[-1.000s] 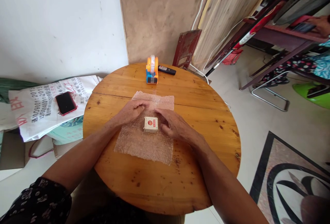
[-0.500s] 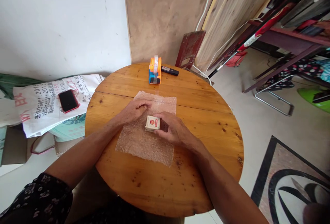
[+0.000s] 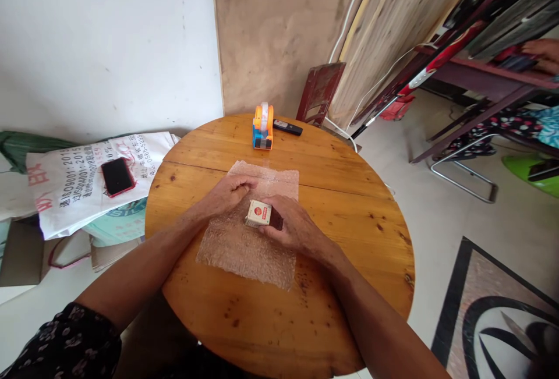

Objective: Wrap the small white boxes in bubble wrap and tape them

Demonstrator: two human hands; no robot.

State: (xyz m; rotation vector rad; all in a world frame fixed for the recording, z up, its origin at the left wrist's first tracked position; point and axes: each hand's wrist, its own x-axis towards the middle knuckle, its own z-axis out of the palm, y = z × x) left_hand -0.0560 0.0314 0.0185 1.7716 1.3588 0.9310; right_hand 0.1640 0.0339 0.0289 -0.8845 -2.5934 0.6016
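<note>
A small cream box [image 3: 257,213] with a red round emblem and red label is tilted over a sheet of bubble wrap [image 3: 244,254]. My right hand [image 3: 292,222] grips the box's right end, thumb on the near side and fingers on the far side. Whether the box touches the sheet I cannot tell. My left hand [image 3: 231,194] rests over the sheet's left part, left of the box and apart from it. Its fingers are curled in against the thumb, and what lies inside them, if anything, is hidden. The sheet lies flat on a round wooden table [image 3: 349,222].
At the table's back stand an orange and blue tape dispenser [image 3: 262,127] and a black remote-like device [image 3: 287,127]. A red-edged phone [image 3: 117,176] lies on a white printed sack [image 3: 65,192] at left. A dark red chair [image 3: 321,92] is behind. Another person's hand [image 3: 544,53] shows far right.
The box has turned slightly in my right hand. My left hand keeps about the same place. The whole scene sits a little lower in view, and another person's hand has appeared at far right.
</note>
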